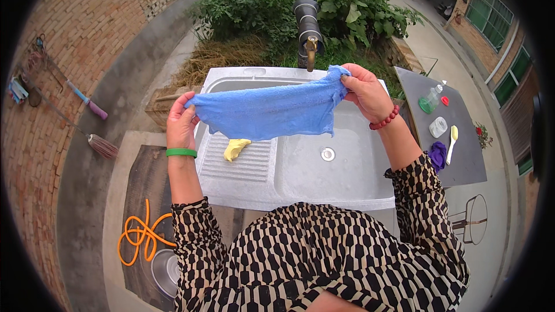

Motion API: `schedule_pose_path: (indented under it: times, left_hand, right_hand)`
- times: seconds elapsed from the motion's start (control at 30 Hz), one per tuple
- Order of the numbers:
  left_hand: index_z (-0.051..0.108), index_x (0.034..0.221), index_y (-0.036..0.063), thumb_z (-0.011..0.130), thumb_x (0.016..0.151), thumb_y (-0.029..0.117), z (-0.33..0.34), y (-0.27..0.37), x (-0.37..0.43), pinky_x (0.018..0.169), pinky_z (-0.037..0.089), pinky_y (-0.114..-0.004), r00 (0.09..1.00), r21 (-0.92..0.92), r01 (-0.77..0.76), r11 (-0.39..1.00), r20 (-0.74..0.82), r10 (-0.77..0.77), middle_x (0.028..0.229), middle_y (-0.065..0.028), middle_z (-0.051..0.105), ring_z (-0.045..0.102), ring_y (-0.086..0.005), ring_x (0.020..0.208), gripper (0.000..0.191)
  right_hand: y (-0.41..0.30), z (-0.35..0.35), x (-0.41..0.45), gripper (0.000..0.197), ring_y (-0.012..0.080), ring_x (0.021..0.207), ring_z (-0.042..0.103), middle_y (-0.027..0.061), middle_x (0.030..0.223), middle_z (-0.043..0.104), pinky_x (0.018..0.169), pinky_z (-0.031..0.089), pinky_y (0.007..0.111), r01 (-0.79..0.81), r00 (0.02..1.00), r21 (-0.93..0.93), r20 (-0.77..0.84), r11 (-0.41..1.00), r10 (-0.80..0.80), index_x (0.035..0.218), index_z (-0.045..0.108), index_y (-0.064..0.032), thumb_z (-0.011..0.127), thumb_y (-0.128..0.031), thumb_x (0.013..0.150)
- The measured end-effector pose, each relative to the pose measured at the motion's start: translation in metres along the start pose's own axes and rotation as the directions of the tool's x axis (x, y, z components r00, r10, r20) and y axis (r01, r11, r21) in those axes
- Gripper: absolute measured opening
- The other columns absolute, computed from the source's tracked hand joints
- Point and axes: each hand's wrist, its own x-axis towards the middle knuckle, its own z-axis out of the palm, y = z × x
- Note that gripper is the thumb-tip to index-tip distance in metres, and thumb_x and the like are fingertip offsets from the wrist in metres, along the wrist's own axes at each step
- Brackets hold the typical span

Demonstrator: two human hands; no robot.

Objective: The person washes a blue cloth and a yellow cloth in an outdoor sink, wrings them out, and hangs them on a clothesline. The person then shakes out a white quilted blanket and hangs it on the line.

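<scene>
A damp-looking blue cloth [269,110] is stretched sideways above the sink, its lower edge hanging loose. My left hand [181,117], with a green band at the wrist, pinches the cloth's left corner. The bunched right end is gripped by my right hand [366,91], which has a red bead bracelet below it. Under the cloth lies a grey-white sink [299,201] with a basin and a drain [328,154]. A crumpled yellow cloth [235,149] rests on the ribbed drainboard [251,169]. The cloth hides part of the sink.
Behind the sink stands a brass tap [311,54] on a dark wrapped pipe. On the grey side table [468,156] are a soap bottle [429,100], a clear jar [438,127], a brush [452,144] and a purple cloth [437,156]. An orange hose [138,230] and metal basin [167,271] lie lower left.
</scene>
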Motion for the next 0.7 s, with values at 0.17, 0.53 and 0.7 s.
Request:
schedule_pose_path:
  times: [0.17, 0.53, 0.7]
  left_hand:
    - [0.052, 0.11, 0.0056, 0.05, 0.082, 0.004, 0.017, 0.046, 0.028, 0.075, 0.041, -0.024, 0.991, 0.034, -0.135, 0.99, 0.026, 0.134, 0.097, -0.0013, 0.057, 0.052, -0.009, 0.085, 0.028]
    - [0.024, 0.133, 0.0194, 0.061, 0.077, 0.017, 0.125, 0.043, 0.156, 0.088, 0.039, -0.036, 0.968, 0.296, 0.049, 0.954, 0.22, -0.118, 0.13, -0.0111, 0.031, 0.044, -0.0253, 0.107, 0.067]
    - [0.049, 0.117, 0.0136, 0.058, 0.076, 0.022, -0.009, -0.103, 0.109, 0.077, 0.044, -0.033, 0.925, 0.864, 0.181, 0.469, 0.012, -0.379, 0.108, -0.0073, 0.056, 0.055, -0.0191, 0.093, 0.043]
  right_hand:
    - [-0.066, 0.004, 0.066, 0.02, 0.0096, 0.077, 0.057, 0.0025, 0.088, 0.058, 0.071, 0.049, 0.025, 0.146, 0.986, -0.03, 0.08, 0.989, -0.144, 0.103, 0.052, -0.0016, 0.046, -0.01, 0.087]
    - [-0.067, -0.119, 0.147, 0.025, 0.0115, 0.078, 0.055, 0.0023, 0.089, 0.058, 0.067, 0.046, 0.027, -0.019, 0.865, -0.534, -0.433, 0.846, -0.254, 0.104, 0.053, -0.005, 0.05, -0.021, 0.085]
    - [0.121, -0.117, 0.01, 0.029, 0.0136, 0.083, 0.056, 0.005, 0.092, 0.057, 0.07, 0.048, 0.028, -0.607, 0.794, -0.403, -0.309, 0.685, 0.523, 0.109, 0.051, -0.0065, 0.048, -0.024, 0.086]
